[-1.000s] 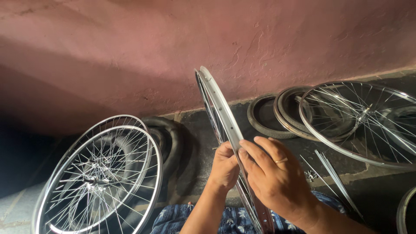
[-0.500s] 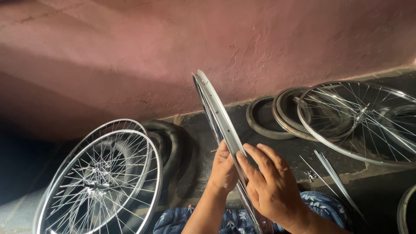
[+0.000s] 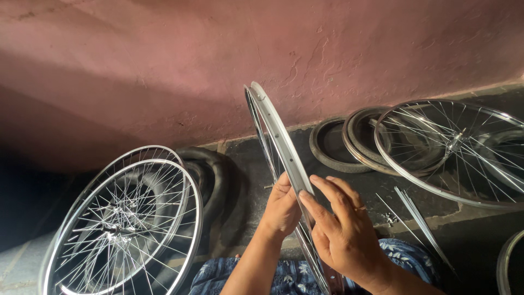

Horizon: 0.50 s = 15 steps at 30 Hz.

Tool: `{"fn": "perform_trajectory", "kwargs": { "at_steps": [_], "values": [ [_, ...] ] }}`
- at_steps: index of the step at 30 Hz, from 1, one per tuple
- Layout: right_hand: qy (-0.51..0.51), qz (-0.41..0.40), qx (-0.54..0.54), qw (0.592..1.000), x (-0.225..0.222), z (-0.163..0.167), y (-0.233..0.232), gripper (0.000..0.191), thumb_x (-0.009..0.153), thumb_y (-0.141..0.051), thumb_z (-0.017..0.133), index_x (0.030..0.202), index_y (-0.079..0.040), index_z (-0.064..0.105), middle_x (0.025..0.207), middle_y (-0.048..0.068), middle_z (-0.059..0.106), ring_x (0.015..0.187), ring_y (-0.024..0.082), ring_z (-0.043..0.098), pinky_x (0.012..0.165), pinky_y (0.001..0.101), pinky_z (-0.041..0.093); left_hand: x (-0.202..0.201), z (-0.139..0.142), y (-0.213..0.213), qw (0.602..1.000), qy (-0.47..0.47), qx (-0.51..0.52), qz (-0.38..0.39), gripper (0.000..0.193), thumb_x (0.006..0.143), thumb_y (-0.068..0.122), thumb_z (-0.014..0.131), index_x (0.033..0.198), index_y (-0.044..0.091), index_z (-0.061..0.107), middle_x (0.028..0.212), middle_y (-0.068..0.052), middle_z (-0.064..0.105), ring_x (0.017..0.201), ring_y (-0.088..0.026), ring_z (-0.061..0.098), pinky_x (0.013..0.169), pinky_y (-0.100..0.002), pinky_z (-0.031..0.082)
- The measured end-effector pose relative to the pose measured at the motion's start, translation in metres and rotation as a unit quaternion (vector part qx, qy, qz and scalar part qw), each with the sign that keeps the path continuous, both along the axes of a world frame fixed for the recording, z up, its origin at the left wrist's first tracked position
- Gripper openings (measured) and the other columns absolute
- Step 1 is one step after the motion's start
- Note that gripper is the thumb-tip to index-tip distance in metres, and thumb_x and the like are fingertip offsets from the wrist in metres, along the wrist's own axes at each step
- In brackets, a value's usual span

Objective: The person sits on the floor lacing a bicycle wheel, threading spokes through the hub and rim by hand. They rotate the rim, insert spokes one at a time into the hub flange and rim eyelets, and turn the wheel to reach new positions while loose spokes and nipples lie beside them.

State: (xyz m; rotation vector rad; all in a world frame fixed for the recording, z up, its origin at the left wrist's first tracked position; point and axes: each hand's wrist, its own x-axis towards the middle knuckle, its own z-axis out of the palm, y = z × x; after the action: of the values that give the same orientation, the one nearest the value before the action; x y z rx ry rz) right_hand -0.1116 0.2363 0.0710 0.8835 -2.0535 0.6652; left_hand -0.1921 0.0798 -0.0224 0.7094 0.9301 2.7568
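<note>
rough pink plaster wall [image 3: 164, 65]; both hands' fingers [image 3: 333, 199] clasp a thin, shiny metal rim [image 3: 273, 128].

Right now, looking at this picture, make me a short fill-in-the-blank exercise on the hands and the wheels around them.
1. Both hands, left and right, hold a bare metal ____.
2. The rim stands on ____, not flat.
3. The spoked wheels at left lean against black ____.
4. The wall behind is ____ in colour.

Missing words: rim; edge; tyres; pink
</note>
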Motion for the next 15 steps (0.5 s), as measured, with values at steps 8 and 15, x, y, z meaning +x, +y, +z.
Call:
{"fn": "perform_trajectory", "kwargs": {
  "at_steps": [8,15],
  "values": [
    [-0.040,0.044,-0.062,0.996,-0.010,0.022,0.003,0.034,0.084,-0.001,0.069,0.119,-0.003,0.069,0.139,0.015,0.056,0.130,0.035,0.054,0.107,0.0466,0.044,0.004,0.006,-0.008,1.000,-0.004,0.003,-0.031,0.025,0.101,0.016,0.074,0.123,0.009,0.065,0.112,-0.003,0.072,0.103,-0.014,0.068,0.092,-0.030,0.056],
    [0.074,0.030,0.052,0.995,-0.022,0.048,0.003,0.017,0.081,-0.006,0.074,0.098,-0.004,0.074,0.129,0.013,0.063,0.127,0.033,0.053,0.107,0.0482,0.045,0.000,0.007,-0.007,0.999,0.001,-0.007,-0.046,0.036,0.099,0.020,0.076,0.131,0.007,0.065,0.117,-0.004,0.072,0.108,-0.015,0.067,0.098,-0.033,0.054]
  ]
}}
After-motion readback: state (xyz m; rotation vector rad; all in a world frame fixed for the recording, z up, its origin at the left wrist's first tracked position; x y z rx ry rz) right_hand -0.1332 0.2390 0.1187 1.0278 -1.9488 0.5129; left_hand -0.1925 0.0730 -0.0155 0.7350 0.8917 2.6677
